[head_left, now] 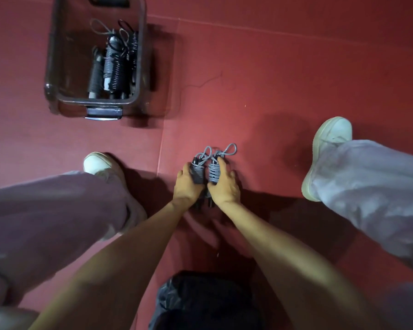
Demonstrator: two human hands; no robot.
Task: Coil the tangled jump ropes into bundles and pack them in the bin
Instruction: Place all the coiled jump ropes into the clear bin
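Note:
Two coiled jump rope bundles lie side by side low over the red floor between my feet. My left hand point(186, 184) grips the left bundle point(198, 173), grey cord wound round black handles. My right hand point(224, 186) grips the right bundle point(214, 172), its grey loop point(231, 148) sticking out at the far end. A clear plastic bin point(51, 51) stands on the floor at the upper left. Several coiled rope bundles point(112, 65) lie inside it along its right side.
The floor is red matting point(260, 79) with seams. My shoes sit at the left point(98, 163) and the right point(327, 148), with light trouser legs over them. A dark crumpled bag point(205, 301) lies near the bottom edge.

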